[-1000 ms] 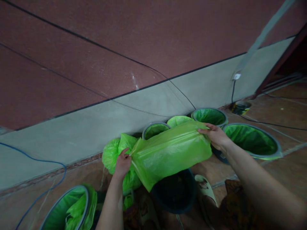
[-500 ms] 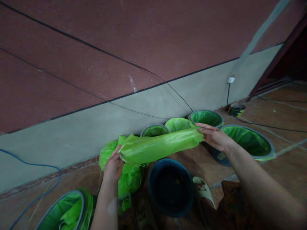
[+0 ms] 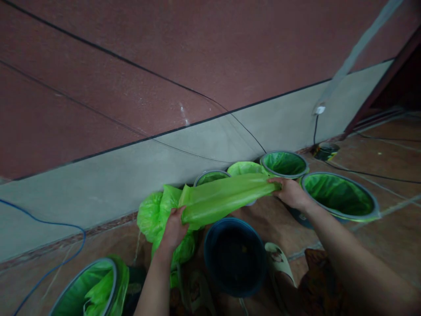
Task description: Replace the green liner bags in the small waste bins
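A bright green plastic bag point(image 3: 226, 195) is stretched lengthwise between my two hands, above a dark blue bucket point(image 3: 235, 259). My left hand point(image 3: 176, 226) is closed on the bag's left end. At the other end, my right hand point(image 3: 287, 193) grips the bag with its fingers bunched around the plastic. The bag looks flattened and slopes slightly up to the right. Beneath my left hand and behind it lies a heap of green plastic bags point(image 3: 149, 215). No liner shows in the bucket below.
Bins lined with green bags stand around: one at lower left point(image 3: 113, 285), one at right point(image 3: 342, 197), one by the wall point(image 3: 284, 163). A small can point(image 3: 325, 151) sits by the wall. A blue cable point(image 3: 59, 226) crosses the left floor. My sandal point(image 3: 279, 259) is beside the bucket.
My left hand has moved right and closed around the bag's end. My right fingers, stretched out before, are now bunched on it. The bag has gone from puffed to flatter.
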The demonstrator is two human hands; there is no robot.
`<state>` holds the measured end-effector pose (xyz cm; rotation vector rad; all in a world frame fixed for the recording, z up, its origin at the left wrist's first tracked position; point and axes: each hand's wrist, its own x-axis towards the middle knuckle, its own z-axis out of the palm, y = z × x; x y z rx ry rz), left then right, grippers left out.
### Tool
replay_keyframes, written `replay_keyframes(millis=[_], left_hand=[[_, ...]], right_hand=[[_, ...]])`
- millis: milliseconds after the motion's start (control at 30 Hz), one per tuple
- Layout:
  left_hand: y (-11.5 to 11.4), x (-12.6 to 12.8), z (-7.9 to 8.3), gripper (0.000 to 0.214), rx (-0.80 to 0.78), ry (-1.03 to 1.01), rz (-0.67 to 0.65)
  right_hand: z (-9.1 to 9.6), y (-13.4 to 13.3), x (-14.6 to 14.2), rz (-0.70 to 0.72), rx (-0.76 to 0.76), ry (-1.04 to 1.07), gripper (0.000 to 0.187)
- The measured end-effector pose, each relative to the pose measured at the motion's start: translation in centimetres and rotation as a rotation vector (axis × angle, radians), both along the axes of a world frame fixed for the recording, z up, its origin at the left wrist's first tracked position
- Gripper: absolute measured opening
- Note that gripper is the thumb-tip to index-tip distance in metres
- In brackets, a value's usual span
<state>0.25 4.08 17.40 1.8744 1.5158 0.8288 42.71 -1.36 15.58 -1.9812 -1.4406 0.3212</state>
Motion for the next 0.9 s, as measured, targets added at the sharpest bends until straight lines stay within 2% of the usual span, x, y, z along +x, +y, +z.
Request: replay_keyframes(millis=[100, 200, 300, 367, 433, 500, 533, 600, 733, 833, 900], left_hand=[[0.1, 0.4, -0.5, 0.037, 0.010, 0.055, 0.007], [0.2, 0.0, -0.1, 0.022, 0.065, 0.018, 0.050], [0.5, -0.7, 0.3, 0.014, 0.094, -0.132, 0.101], [0.9, -1.1, 0.4, 0.011, 0.013, -0.334, 0.155], [1.2, -1.2, 0.2, 0.020, -0.073, -0.568, 0.243], [1.4, -1.1, 0.0, 0.027, -0.077, -0.703, 0.309], [1.4, -0.9, 0.0, 0.029, -0.042, -0.692, 0.319], [1.2, -0.6, 0.1, 0.029, 0.071, -0.517, 0.307], [0.5, -0.1, 0.7, 0.022, 0.244, -0.090, 0.338], [0.5, 0.0, 1.0, 0.020, 0.204, -0.034, 0.342], [0.6, 0.0, 1.2, 0.024, 0.095, -0.099, 0.300]], right_hand=[[-0.2, 0.0, 0.4, -0.043, -0.048, -0.159, 0.029], [-0.3, -0.1, 1.0, -0.076, -0.005, -0.161, 0.023], [0.0, -0.2, 1.4, -0.108, 0.030, -0.019, 0.020], [0.5, -0.2, 1.3, -0.116, 0.106, 0.133, 0.016], [1.1, -0.2, 0.8, -0.105, 0.224, 0.327, 0.015], [1.7, -0.3, 0.2, -0.058, 0.306, 0.510, 0.019], [1.9, -0.3, -0.1, -0.029, 0.322, 0.571, 0.023], [2.1, -0.3, -0.6, 0.016, 0.318, 0.595, 0.030], [2.0, -0.4, -0.7, -0.021, 0.319, 0.354, 0.031], [2.0, -0.4, -0.6, -0.058, 0.330, 0.210, 0.028], [1.9, -0.4, -0.6, -0.056, 0.297, 0.214, 0.027]])
